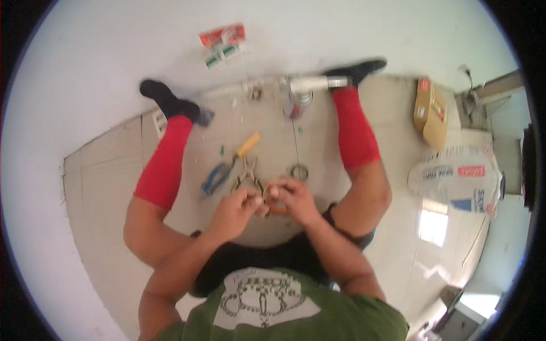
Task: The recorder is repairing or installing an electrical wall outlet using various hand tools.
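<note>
OK, the orange piece (278,211) is down by the hands, mid-frame, showing under the right hand (296,198); looks curved, but fingers cover most of it. Right hand's fingers are curled, tips drawn in toward the thumb; too blurred to tell what they've got hold of. Left hand (234,211) is just beside it, thumb and fingertips nearly together in a loose pinch; can't tell if anything is in it. Just past the hands on the tiled floor (364,256): pliers (248,173) with dark-and-yellow handles, handles spread. Left of those, a blue-handled tool (216,179), with a yellow handle (248,145) angled up beyond it. Right of the pliers, a small dark green ring (298,171) lying flat. Containers: one can (297,107) farther out, upright between the lower legs, metallic top; inside not readable. Pale bar (315,83) with a shiny end just beyond it. Off right, outside the right leg, a brown cardboard box (430,113), contents hidden. Nearer than the box, a bulky white bag (449,181) with red and blue print; what fills it is hidden too.
</note>
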A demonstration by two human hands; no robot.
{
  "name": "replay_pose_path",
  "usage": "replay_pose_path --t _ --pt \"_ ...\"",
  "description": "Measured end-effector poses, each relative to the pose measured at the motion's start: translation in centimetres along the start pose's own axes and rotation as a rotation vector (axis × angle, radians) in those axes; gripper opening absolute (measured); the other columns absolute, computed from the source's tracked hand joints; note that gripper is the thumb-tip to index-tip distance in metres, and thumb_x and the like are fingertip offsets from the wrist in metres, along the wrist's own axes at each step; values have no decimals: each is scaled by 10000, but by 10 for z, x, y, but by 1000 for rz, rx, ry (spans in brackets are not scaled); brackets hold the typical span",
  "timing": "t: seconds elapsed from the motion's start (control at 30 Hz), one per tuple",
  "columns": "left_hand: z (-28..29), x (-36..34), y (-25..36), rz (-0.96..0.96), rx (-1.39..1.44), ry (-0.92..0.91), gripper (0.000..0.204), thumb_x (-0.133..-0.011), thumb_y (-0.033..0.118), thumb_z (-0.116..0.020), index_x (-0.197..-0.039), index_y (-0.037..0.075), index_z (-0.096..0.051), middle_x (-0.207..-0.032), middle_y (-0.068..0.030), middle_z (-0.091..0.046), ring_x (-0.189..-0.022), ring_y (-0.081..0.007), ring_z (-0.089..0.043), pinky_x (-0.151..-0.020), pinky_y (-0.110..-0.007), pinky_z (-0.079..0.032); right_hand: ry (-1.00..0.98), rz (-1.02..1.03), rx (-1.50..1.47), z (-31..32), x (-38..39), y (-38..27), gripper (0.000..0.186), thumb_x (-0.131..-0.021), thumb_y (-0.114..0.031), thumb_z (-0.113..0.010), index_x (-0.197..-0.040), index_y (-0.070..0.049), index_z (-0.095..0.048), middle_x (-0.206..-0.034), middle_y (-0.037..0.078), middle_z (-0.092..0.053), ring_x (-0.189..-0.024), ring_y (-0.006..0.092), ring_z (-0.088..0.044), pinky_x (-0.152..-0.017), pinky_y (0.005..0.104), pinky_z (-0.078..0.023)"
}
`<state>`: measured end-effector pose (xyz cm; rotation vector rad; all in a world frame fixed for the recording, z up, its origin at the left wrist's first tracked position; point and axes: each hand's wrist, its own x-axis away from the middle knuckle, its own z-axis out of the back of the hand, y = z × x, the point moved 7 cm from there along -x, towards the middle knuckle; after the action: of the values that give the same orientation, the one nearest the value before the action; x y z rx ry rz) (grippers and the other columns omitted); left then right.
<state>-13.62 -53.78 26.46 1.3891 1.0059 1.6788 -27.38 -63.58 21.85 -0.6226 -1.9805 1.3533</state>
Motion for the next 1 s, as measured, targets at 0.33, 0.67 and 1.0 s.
replay_pose_path --t 0.33,0.67,1.0 --pt "12 -11 8 26 -124 87 218 -998 187 -670 -1100 -6 -659 -896 -24 -664 -796 -82 -589 -729 -238 -488 -93 -55 -330 -14 -1 1 122 -1006 -131 -618 -942 -27 -619 -841 34 -641 -710 103 -590 -625 265 -487" --pt "19 -9 9 -24 65 154 196 -940 182 -755 -1012 1 -744 -854 -31 -694 -700 -73 -578 -617 -233 -483 -263 -228 -226 -33 8 15 229 -1012 -246 -661 -958 -25 -637 -754 16 -612 -656 94 -578 -588 262 -470" --pt "30 -5 3 -12 -34 293 165 -924 153 -776 -866 11 -715 -692 2 -624 -604 -46 -521 -549 -212 -410 -101 139 255 -29 8 -13 176 -922 -170 -735 -966 -16 -662 -803 95 -662 -738 199 -649 -669 345 -500"
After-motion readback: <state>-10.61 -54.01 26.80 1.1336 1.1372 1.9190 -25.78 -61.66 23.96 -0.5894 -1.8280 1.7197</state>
